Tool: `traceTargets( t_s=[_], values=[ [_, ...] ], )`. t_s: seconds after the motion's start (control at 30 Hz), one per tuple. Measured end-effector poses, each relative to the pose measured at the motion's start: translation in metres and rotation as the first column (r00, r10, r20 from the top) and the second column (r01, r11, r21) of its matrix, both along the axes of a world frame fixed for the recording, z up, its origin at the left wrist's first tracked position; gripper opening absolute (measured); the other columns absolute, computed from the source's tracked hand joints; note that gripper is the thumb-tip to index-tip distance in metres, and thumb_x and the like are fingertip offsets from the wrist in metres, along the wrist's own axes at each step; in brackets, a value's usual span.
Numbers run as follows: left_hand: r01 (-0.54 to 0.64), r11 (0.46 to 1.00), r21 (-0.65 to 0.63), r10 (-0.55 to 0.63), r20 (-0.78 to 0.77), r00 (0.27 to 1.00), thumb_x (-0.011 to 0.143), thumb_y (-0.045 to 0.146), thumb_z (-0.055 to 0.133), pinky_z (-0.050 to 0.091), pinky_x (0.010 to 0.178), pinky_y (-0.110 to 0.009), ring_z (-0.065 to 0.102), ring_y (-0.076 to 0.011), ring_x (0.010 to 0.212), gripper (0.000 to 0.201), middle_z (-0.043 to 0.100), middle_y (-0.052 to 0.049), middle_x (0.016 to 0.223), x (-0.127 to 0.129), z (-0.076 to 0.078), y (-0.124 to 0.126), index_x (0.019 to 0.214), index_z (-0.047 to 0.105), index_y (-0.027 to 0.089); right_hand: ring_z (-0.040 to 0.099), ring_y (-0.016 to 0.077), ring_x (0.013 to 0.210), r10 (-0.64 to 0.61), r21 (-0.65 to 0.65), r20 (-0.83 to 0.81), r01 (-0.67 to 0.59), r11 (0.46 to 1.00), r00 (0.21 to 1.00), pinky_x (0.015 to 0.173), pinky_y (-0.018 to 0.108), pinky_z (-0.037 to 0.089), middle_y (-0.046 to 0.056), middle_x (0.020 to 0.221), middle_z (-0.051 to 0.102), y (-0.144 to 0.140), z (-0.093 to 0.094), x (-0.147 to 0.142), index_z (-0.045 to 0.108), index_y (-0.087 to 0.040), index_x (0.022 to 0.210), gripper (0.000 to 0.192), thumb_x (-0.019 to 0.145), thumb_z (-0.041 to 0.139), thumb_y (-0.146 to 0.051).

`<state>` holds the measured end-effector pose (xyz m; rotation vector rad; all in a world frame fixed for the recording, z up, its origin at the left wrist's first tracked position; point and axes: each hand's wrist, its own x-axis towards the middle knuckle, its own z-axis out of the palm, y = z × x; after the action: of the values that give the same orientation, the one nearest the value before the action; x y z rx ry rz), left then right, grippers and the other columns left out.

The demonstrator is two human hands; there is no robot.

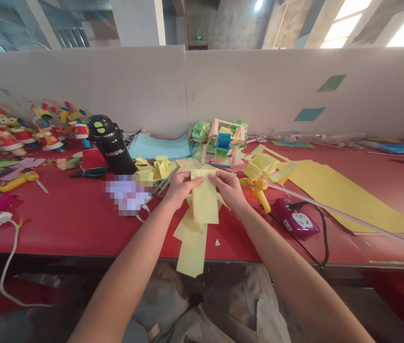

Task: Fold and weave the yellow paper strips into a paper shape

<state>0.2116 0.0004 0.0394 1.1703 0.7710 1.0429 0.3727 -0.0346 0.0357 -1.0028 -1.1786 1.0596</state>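
A strip of yellow paper (pixel 205 202) is held up by its far end between my two hands. My left hand (pixel 181 188) pinches its left edge, thumb on top. On the opposite edge, my right hand (pixel 228 188) grips it the same way, fingers closed. Beneath it, more yellow paper strips (pixel 192 252) lie overlapping, one jutting past the table's front edge. A small paper scrap (pixel 217 243) rests to their right. Close to my right hand lies a yellow glue gun (pixel 260 193). Folded yellow paper pieces (pixel 162 167) sit beyond my left hand.
A black bottle (pixel 112 145) stands at left behind a blurred-out phone (pixel 128 193). At right are a purple power socket (pixel 298 218) with a black cord and large yellow sheets (pixel 348 195). A stick-framed paper wheel (pixel 224 142) stands behind my hands, before a white partition (pixel 116 85).
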Motion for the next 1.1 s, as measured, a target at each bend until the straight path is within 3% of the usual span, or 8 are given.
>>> traceTargets(
  t_s=[0.1,0.37,0.83,1.1],
  values=[
    [0.004,1.000,0.010,-0.003,-0.023,1.000,0.063,0.044,0.083,0.052,0.067,-0.033,0.068,-0.0232,0.076,0.040,0.075,-0.007,0.086,0.0009,0.0000,-0.0010,0.090,0.075,0.016,0.038,0.0087,0.048,-0.021,0.016,0.031,0.020,1.000,0.999,0.046,0.024,0.032,-0.004,0.052,0.047,0.0001,0.0005,0.0006,0.057,-0.020,0.057,0.042,0.072,0.075,-0.055],
    [-0.020,0.998,0.058,0.020,0.010,1.000,0.059,0.039,0.086,0.054,0.072,-0.036,0.069,-0.0243,0.075,0.040,0.075,-0.008,0.085,0.0000,-0.0040,0.0028,0.088,0.074,0.015,0.052,0.0124,0.059,-0.026,0.007,-0.039,0.026,1.000,0.999,0.056,0.027,0.046,-0.001,0.063,0.057,0.0027,-0.0034,0.0001,0.066,-0.020,0.067,0.033,0.071,0.076,-0.051],
    [-0.018,0.999,0.036,0.018,0.005,1.000,0.060,0.040,0.086,0.055,0.070,-0.035,0.070,-0.0242,0.076,0.040,0.075,-0.009,0.086,-0.0014,-0.0041,0.0037,0.090,0.076,0.015,0.058,0.0152,0.063,0.004,-0.003,-0.057,-0.005,1.000,0.998,0.063,0.030,0.051,0.002,0.069,0.064,0.0036,-0.0046,0.0017,0.073,-0.020,0.071,0.034,0.071,0.075,-0.054],
    [-0.018,0.999,0.033,0.018,0.008,1.000,0.060,0.040,0.086,0.054,0.069,-0.034,0.068,-0.0226,0.074,0.039,0.074,-0.008,0.083,-0.0013,-0.0033,0.0031,0.088,0.075,0.015,0.053,0.0128,0.056,-0.009,0.021,-0.024,0.009,1.000,1.000,0.056,0.028,0.047,0.001,0.063,0.060,0.0022,-0.0026,0.0015,0.070,-0.019,0.065,0.035,0.074,0.073,-0.052]
  ],
)
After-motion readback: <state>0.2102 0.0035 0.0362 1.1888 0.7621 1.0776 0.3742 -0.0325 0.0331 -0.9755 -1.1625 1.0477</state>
